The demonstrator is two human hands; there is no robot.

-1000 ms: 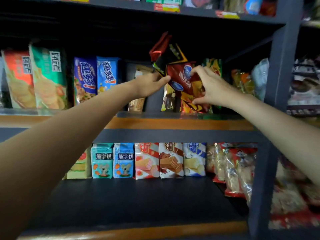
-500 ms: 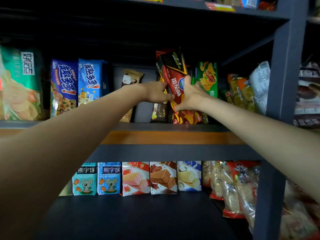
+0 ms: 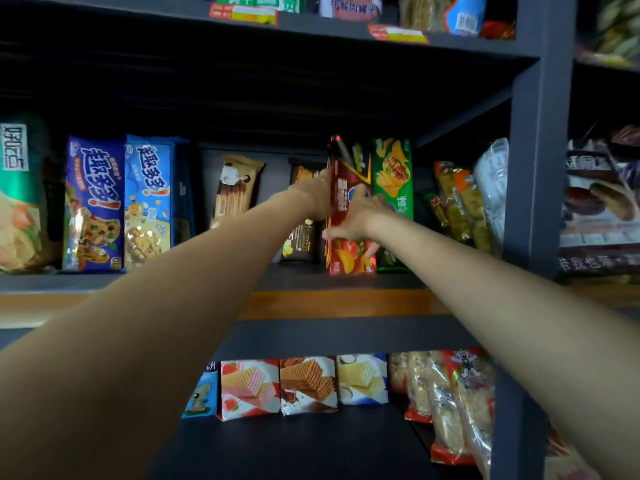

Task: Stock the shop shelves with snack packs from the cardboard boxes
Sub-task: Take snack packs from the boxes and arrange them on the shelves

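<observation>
A red snack pack point(image 3: 349, 252) printed with crisps stands upright on the middle shelf point(image 3: 311, 275), right beside a green pack point(image 3: 393, 174). My left hand point(image 3: 317, 197) presses against the red pack's left side, fingers hidden behind it. Across its front lies my right hand point(image 3: 353, 218), thumb low on the left edge. Both hands hold the pack between them. No cardboard box is in view.
Blue cookie packs point(image 3: 119, 202), a tan stick pack point(image 3: 233, 192) and a dark pack point(image 3: 301, 237) stand left of the hands. Bagged snacks point(image 3: 464, 202) fill the right end by the grey upright post point(image 3: 538, 168). Wafer packs point(image 3: 304, 384) line the lower shelf.
The red pack went from tilted in mid-air to upright on the shelf beside the green pack. Both hands moved deeper into the shelf with it, and the view shifted up.
</observation>
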